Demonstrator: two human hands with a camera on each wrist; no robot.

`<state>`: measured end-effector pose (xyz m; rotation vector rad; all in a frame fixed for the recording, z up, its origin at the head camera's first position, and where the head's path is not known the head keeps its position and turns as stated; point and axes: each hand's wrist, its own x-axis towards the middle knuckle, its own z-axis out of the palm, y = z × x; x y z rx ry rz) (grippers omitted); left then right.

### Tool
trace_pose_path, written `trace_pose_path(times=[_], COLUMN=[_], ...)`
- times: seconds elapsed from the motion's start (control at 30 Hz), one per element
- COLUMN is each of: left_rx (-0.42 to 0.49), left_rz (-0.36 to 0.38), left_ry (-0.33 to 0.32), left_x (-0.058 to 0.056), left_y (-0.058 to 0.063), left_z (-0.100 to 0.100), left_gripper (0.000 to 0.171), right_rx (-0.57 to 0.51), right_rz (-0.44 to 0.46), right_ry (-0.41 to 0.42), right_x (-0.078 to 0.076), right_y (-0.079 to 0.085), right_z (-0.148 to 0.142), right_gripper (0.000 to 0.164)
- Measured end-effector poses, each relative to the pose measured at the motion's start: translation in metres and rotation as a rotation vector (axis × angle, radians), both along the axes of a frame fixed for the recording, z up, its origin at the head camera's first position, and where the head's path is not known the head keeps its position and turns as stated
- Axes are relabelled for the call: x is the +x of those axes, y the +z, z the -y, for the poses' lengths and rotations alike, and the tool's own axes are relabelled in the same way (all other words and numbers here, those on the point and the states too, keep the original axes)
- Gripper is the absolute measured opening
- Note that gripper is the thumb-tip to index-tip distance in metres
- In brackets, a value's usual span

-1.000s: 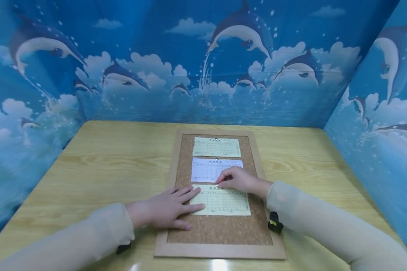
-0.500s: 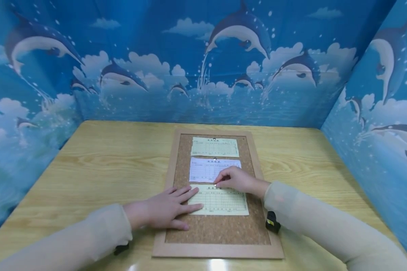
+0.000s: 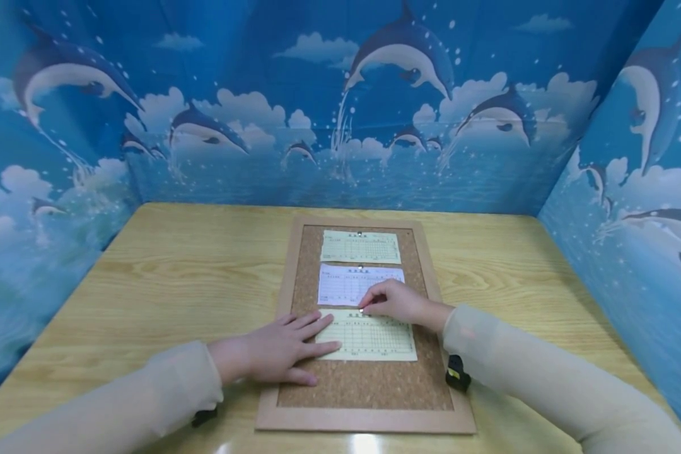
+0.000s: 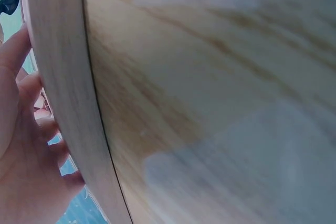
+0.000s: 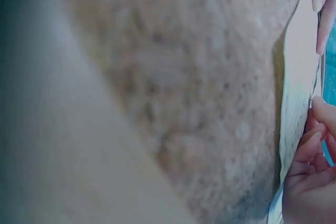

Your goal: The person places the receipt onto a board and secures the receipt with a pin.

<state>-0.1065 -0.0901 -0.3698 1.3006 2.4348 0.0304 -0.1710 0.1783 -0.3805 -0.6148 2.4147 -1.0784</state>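
A wood-framed cork board (image 3: 369, 391) lies on the table with three printed paper slips on it. My left hand (image 3: 278, 350) rests spread on the board's left side, its fingertips on the left edge of the lowest yellow-green slip (image 3: 374, 340). At that slip's top edge my right hand (image 3: 397, 301) pinches a small shiny pushpin (image 3: 361, 309) between thumb and forefinger. The right wrist view shows the thumb and fingers (image 5: 315, 145) close against the paper; the pin is mostly hidden there. In the left wrist view the fingers reach over the board's frame (image 4: 63, 77).
Above lie a white slip (image 3: 335, 287) and another yellow-green slip (image 3: 340, 249), each with a pin at its top edge. The wood-grain table (image 3: 204, 265) extends on both sides. A dolphin-printed backdrop (image 3: 261, 164) stands behind it and along the sides.
The hands, slips and pin hold the same places on the board; only the head view has shifted slightly.
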Motion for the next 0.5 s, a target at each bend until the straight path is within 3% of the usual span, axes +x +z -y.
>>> trace_pose_path(times=[0.5], left_rx=[0.024], left_rz=[-0.018], left_ry=[-0.022], left_x=[-0.0022], left_y=[-0.0028], left_z=[0.0007], left_gripper=[0.065], right_rx=[-0.004], right_rz=[0.036], right_ry=[-0.023], right_x=[-0.0046], right_y=[-0.0033], right_z=[-0.0028], right_gripper=[0.007])
